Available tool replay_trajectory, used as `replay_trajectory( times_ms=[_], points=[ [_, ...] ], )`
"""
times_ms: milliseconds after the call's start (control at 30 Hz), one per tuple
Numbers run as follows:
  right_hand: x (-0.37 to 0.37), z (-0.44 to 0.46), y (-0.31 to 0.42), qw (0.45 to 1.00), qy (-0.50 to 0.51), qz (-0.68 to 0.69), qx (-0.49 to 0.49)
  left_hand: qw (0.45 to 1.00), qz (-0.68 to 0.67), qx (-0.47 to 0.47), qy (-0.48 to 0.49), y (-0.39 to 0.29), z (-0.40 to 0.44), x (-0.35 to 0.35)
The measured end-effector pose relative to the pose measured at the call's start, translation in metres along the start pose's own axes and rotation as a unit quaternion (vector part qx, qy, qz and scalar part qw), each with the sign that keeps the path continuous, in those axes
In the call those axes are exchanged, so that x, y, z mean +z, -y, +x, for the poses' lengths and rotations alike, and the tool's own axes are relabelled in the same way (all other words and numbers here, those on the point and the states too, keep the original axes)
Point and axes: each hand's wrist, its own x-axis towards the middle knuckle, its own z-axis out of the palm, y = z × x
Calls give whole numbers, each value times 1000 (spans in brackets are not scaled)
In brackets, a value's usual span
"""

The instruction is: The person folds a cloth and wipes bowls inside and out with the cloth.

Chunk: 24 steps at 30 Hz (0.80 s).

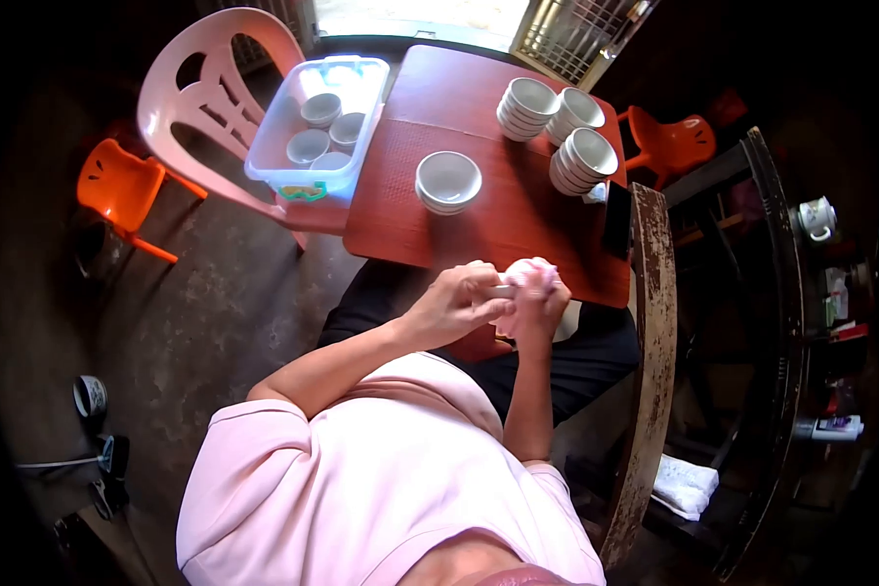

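Observation:
Both of my hands meet just past the near edge of the red table [400,220], above my lap. My left hand [456,301] is closed with its fingers curled on a white bowl [503,291]; only a thin strip of it shows between the hands. My right hand [540,308] is slightly blurred and grips a pink cloth [529,271] pressed against the bowl. Beyond my hands, a short stack of white bowls [448,182] stands upright on the table. Taller bowl stacks, a back one [530,105] and a right one [586,159] among them, sit at the far right.
A clear plastic bin [264,161] with several bowls inside rests on a pink chair [190,98] left of the table. Orange chairs stand at the left [122,186] and right [674,142]. A worn wooden rail [652,342] runs close along my right side.

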Motion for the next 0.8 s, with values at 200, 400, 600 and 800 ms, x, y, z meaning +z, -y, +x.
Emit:
replay_trajectory(
  times_ms=[200, 400, 600, 800],
  points=[
    [7, 1, -42, 836, -61, 501, 216, 927, -354, -117, -35, 19, -7, 4],
    [-2, -11, 12, 997, -41, 55, 43, 993, -112, -32, -18, -15, -7, 1],
    [10, -17, -69, 783, -51, 600, 160, 918, -381, -106, -7, 3, -7, 9],
    [-2, -3, 6, 977, 14, -152, -148, 998, 40, 34, -17, -1, -8, 8]
  ],
)
